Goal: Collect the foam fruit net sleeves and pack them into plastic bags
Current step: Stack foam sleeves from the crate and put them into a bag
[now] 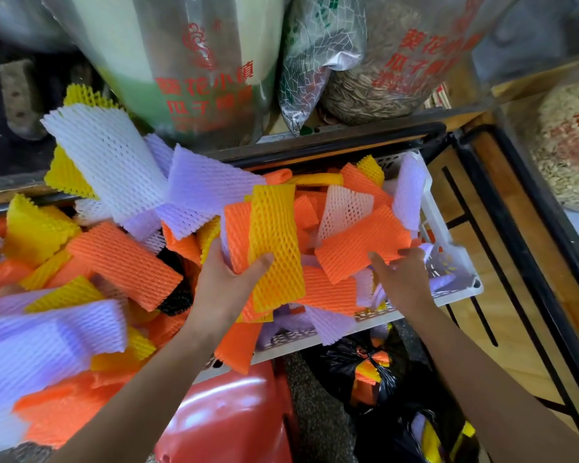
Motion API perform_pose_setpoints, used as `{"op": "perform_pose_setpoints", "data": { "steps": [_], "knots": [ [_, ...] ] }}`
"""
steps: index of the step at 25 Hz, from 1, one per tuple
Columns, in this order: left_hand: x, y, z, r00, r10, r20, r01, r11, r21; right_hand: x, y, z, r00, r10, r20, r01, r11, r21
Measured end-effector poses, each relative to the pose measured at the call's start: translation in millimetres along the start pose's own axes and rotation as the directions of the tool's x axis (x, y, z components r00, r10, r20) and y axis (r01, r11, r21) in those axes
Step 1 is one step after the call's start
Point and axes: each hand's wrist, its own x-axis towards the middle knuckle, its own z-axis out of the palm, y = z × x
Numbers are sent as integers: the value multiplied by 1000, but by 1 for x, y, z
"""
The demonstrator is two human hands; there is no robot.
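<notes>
From the head camera, a heap of foam net sleeves (124,262) in orange, yellow, purple, white and a few black spills across a white slotted crate (448,252) and past its left end. The left hand (228,282) grips a small stack of sleeves, thumb curled over the front of the yellow sleeve (274,245) on top, with orange ones pressed behind it. This bundle is raised just above the heap. The right hand (401,279) is released, its fingers spread and straight, the tips touching the lower edge of an orange sleeve (361,245) lying in the crate.

Below the crate, a knotted black plastic bag (365,362) sits on the floor with orange and yellow sleeves showing through it. A red plastic stool (231,412) stands just beside it. Large clear sacks of seeds (381,88) stand behind the crate.
</notes>
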Motion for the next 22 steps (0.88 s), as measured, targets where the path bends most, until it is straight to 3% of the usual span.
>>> {"op": "perform_pose_setpoints", "data": {
  "steps": [3, 5, 7, 10, 12, 14, 16, 19, 22],
  "knots": [
    [-1, -6, 0, 1000, -13, -2, 13, 1000, 21, 4, 0, 18, 979, 185, 91, -202, 948, 247],
    [-3, -6, 0, 1000, -3, 5, 3, 1000, 20, 4, -10, 21, 967, 243, 79, -256, 907, 334],
    [-4, -4, 0, 1000, 11, 9, -11, 1000, 6, 5, -21, 15, 970, 241, 14, -224, 881, 416],
    [-6, 2, -4, 999, 39, 25, -38, 999, -23, 2, -34, -8, 986, 95, -136, -13, 860, 511],
    [-6, 4, -7, 998, 51, 24, -50, 998, -27, -1, -40, -20, 994, -71, -87, 101, 901, 421],
    [-8, 4, -10, 998, 54, 14, -53, 998, -25, -6, -41, -15, 965, -232, 126, 194, 947, 257],
    [-12, 2, -13, 999, 52, 10, -52, 998, -31, -9, -30, 1, 887, -327, 327, 316, 945, 87],
    [-17, -3, -18, 999, 41, 12, -40, 999, -11, -5, -6, 26, 799, -288, 528, 443, 875, -194],
    [-25, -8, -22, 999, 47, 8, -47, 999, -9, 1, 5, 31, 809, -263, 526, 507, 763, -400]
  ]
}}
